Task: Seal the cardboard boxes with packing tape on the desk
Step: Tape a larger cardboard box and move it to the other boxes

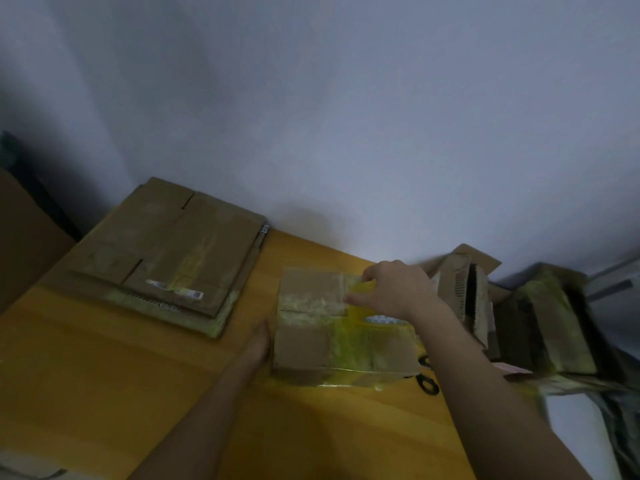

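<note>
A small cardboard box [304, 341] stands on the yellow wooden desk [104, 375], its top crossed by yellowish packing tape. Over the box's far right part, my right hand [391, 289] grips a yellow tape roll [360, 299]. A strip of tape runs from the roll down across the lid. My left hand [259, 341] lies with straight fingers against the box's left side.
A stack of flattened cardboard boxes [166, 258] lies at the desk's far left. Several taped boxes [554, 323] stand crowded off the right edge. Black scissor handles [427, 382] show just right of the box. A wall rises behind the desk.
</note>
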`<move>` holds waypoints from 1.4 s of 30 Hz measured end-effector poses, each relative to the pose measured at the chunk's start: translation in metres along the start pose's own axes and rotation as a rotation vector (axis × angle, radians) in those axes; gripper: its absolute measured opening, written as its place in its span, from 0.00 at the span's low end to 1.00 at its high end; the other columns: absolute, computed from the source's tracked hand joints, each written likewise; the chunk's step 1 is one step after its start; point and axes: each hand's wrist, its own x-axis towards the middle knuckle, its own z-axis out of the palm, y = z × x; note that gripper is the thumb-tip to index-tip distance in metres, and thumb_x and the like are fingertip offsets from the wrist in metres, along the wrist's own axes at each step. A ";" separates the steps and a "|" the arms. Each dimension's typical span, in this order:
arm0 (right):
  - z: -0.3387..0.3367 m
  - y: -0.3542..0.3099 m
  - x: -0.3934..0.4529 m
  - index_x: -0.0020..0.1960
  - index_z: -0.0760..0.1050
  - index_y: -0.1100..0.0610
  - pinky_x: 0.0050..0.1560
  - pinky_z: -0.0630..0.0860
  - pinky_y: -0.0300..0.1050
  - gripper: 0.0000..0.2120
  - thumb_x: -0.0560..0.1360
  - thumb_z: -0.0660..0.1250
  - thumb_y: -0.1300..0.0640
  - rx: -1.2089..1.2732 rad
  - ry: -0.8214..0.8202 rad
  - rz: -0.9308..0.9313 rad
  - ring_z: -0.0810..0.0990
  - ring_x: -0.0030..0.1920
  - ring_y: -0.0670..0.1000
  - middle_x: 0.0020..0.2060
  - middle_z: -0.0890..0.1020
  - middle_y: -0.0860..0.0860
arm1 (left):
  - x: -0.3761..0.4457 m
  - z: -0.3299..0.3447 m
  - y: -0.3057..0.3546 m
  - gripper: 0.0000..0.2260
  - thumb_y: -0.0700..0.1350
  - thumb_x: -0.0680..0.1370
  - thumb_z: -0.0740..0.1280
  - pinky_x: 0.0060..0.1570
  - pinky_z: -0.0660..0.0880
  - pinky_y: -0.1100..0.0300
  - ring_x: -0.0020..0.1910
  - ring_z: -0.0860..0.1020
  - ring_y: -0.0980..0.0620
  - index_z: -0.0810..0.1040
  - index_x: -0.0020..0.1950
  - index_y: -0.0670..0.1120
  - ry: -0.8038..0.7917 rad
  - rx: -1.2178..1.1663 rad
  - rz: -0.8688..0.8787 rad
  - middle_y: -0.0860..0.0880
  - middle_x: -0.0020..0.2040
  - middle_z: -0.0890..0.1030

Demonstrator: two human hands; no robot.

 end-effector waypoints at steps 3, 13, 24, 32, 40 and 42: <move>0.000 0.005 0.000 0.65 0.76 0.50 0.53 0.72 0.46 0.33 0.71 0.63 0.28 0.017 0.000 -0.012 0.78 0.58 0.51 0.60 0.80 0.49 | -0.030 0.000 0.049 0.42 0.75 0.72 0.46 0.76 0.44 0.50 0.78 0.47 0.50 0.50 0.80 0.51 0.101 0.303 0.370 0.52 0.80 0.46; 0.010 0.082 -0.010 0.48 0.82 0.52 0.51 0.77 0.47 0.20 0.65 0.75 0.38 0.934 -0.186 -0.055 0.82 0.48 0.51 0.44 0.84 0.51 | -0.052 0.025 0.096 0.64 0.73 0.60 0.70 0.69 0.29 0.59 0.71 0.33 0.62 0.31 0.77 0.47 -0.182 1.241 0.634 0.59 0.74 0.34; 0.020 0.083 0.001 0.26 0.70 0.58 0.33 0.62 0.47 0.31 0.63 0.73 0.30 0.840 0.034 -0.067 0.65 0.25 0.47 0.23 0.66 0.47 | -0.054 0.032 0.090 0.63 0.85 0.53 0.53 0.75 0.39 0.58 0.78 0.48 0.54 0.38 0.79 0.52 -0.011 1.185 0.686 0.54 0.80 0.47; 0.012 0.119 0.000 0.48 0.81 0.60 0.34 0.71 0.43 0.39 0.65 0.64 0.24 0.146 0.045 0.053 0.80 0.38 0.52 0.37 0.82 0.54 | -0.056 0.033 0.091 0.63 0.84 0.54 0.53 0.70 0.33 0.63 0.73 0.41 0.65 0.34 0.78 0.51 -0.015 1.214 0.712 0.60 0.76 0.44; 0.018 0.165 -0.018 0.34 0.74 0.49 0.41 0.65 0.39 0.18 0.70 0.69 0.35 0.810 -0.169 0.021 0.73 0.36 0.44 0.28 0.75 0.38 | -0.052 0.032 0.090 0.63 0.86 0.52 0.47 0.73 0.36 0.59 0.77 0.44 0.57 0.33 0.76 0.51 -0.016 1.283 0.706 0.53 0.79 0.44; 0.025 0.170 -0.021 0.42 0.79 0.59 0.47 0.66 0.44 0.32 0.66 0.67 0.28 0.851 -0.187 -0.014 0.76 0.43 0.50 0.37 0.78 0.46 | -0.050 0.032 0.090 0.63 0.86 0.53 0.48 0.74 0.37 0.58 0.78 0.45 0.55 0.36 0.77 0.50 -0.013 1.284 0.707 0.52 0.80 0.46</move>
